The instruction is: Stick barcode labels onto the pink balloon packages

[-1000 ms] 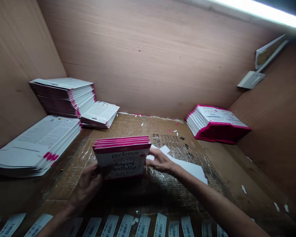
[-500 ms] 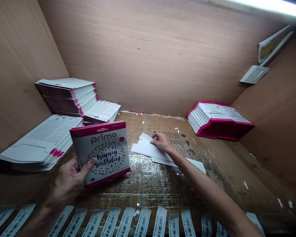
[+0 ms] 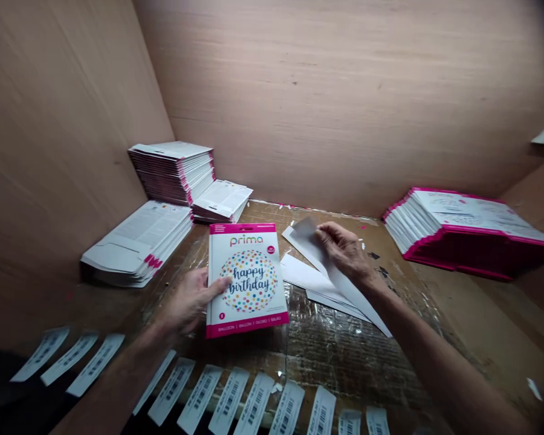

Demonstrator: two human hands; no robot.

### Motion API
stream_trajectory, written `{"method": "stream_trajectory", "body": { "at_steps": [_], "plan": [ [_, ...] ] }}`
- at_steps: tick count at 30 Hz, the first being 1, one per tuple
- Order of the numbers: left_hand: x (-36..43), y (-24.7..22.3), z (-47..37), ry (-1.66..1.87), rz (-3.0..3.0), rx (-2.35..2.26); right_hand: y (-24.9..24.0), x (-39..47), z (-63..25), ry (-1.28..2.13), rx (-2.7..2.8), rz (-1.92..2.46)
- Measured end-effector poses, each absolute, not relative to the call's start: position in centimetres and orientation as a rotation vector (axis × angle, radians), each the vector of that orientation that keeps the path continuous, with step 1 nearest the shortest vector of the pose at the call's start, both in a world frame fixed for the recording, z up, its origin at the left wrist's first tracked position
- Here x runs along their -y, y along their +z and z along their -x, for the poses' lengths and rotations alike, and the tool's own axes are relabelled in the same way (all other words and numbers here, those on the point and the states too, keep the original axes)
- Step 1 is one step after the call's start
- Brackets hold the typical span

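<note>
The person's left hand (image 3: 188, 300) grips a small stack of flat pink-and-white "prima happy birthday" balloon packets (image 3: 247, 278) by its left edge, thumb laid across the printed front and the other fingers tucked behind, out of sight. The stack stands close to upright on the tape-covered brown cardboard worktop (image 3: 326, 350), resting on its lower pink band, with its long axis running from that band up to the pink header. The printed face is turned toward the wearer and leans slightly back. How many packets make up the stack cannot be counted from the front.

The right hand (image 3: 347, 251) is closed in a pinch on the upper end of a thin white paper strip (image 3: 344, 284), which slants away from the fingers down and to the right, its far tip reaching toward the forearm. More loose white sheets (image 3: 306, 275) lie flat beneath it, just right of the packets, partly covered by the hand.

Along the near edge of the worktop hangs a row of white barcode labels (image 3: 229, 400); their print is too small to read and the rightmost ones are cut off at the bottom. At the left wall sit piles of flat white printed cartons (image 3: 138, 241), and at the right a leaning pile of pink-edged packets (image 3: 462, 232).
</note>
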State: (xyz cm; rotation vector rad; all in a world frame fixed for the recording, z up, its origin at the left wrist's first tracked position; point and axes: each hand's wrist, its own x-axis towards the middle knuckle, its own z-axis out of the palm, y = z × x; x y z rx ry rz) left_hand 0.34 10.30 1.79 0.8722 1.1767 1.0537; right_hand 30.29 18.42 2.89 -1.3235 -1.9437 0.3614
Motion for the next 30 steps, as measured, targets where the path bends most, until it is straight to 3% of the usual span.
{"method": "stream_trajectory", "body": {
  "at_steps": [4,10,15,18,20,24,27,30],
  "plan": [
    [-10.5,2.1,-1.1,0.959,-0.886,-1.125,4.9,-14.7,-26.0,0.561,2.318,1.228],
    [-10.2,2.0,-1.8,0.915,-0.864,-1.046,4.5,-15.1,-23.2,0.173,2.533,1.402],
    [-10.5,1.7,-0.5,1.007,-0.874,-1.135,6.5,-19.9,-27.4,-0.21,2.22,1.645],
    [-10.7,1.2,0.3,1.07,-0.848,-1.115,7.1,-21.2,-29.3,-0.395,2.095,1.551],
    [-10.7,0.9,0.3,1.126,-0.856,-1.096,6.8,-20.6,-29.2,-0.321,2.078,1.317],
    [-10.8,0.8,-0.2,1.17,-0.934,-1.141,5.3,-17.7,-26.5,0.214,2.181,0.975],
    [-10.9,1.1,-0.6,1.091,-0.971,-1.16,4.8,-15.9,-24.1,0.442,2.403,1.026],
    [-10.9,1.6,-0.9,1.011,-0.934,-1.129,5.1,-15.3,-22.2,0.339,2.555,1.288]
  ]
}}
